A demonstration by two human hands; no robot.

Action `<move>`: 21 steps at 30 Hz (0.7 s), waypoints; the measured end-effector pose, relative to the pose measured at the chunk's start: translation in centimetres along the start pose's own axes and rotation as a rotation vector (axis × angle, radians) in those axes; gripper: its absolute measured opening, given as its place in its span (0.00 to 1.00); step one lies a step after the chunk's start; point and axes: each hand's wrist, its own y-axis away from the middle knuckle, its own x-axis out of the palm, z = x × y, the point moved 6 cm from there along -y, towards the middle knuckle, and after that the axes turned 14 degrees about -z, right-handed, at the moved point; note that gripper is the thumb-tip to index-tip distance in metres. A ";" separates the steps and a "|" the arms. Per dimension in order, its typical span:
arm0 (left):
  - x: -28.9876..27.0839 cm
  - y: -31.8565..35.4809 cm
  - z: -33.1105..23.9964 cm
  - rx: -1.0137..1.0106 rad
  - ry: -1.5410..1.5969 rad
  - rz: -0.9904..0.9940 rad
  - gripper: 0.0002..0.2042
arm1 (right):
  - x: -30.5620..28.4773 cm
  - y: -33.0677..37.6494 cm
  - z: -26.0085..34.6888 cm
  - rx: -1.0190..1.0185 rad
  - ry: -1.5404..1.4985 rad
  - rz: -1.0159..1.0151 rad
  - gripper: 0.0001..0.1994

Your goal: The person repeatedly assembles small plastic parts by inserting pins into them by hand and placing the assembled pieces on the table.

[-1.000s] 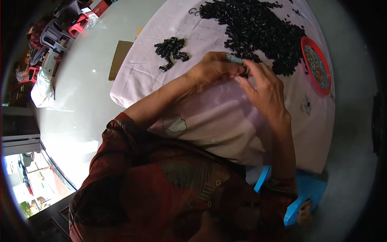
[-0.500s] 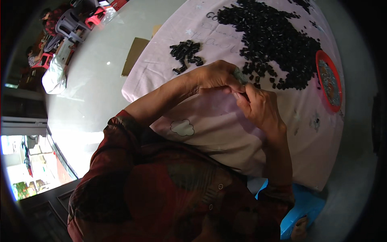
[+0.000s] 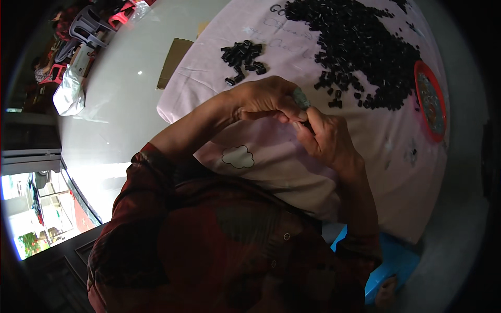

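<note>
My left hand is closed, its fingers bent around a clump of small greyish, shiny bits that shows at the fingertips. Against it, my right hand pinches a tiny dark piece, mostly hidden by the fingers. Both hands meet above the near part of a pink cloth-covered table. Beyond them spreads a large heap of small black plastic pieces. A smaller pile of similar black pieces lies past my left hand.
A red dish with small shiny bits stands at the table's right edge. Flattened cardboard lies on the floor to the left. Farther off are a white bag, a grey chair and people. A blue stool is at lower right.
The view has shifted slightly. Both hands stay together and have moved a little to the left, and the shiny clump shows more clearly at my left fingertips.
</note>
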 end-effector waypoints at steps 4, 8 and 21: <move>-0.2 0.8 -0.3 -0.019 -0.024 -0.006 0.13 | 0.2 0.0 0.4 -0.037 -0.044 -0.027 0.11; -0.1 1.3 -0.2 -0.011 -0.009 0.021 0.12 | 0.8 0.4 0.5 -0.065 -0.054 -0.001 0.10; -9.2 1.9 -4.9 0.683 -0.844 -0.727 0.11 | -17.1 7.1 -10.9 0.621 0.872 -0.160 0.12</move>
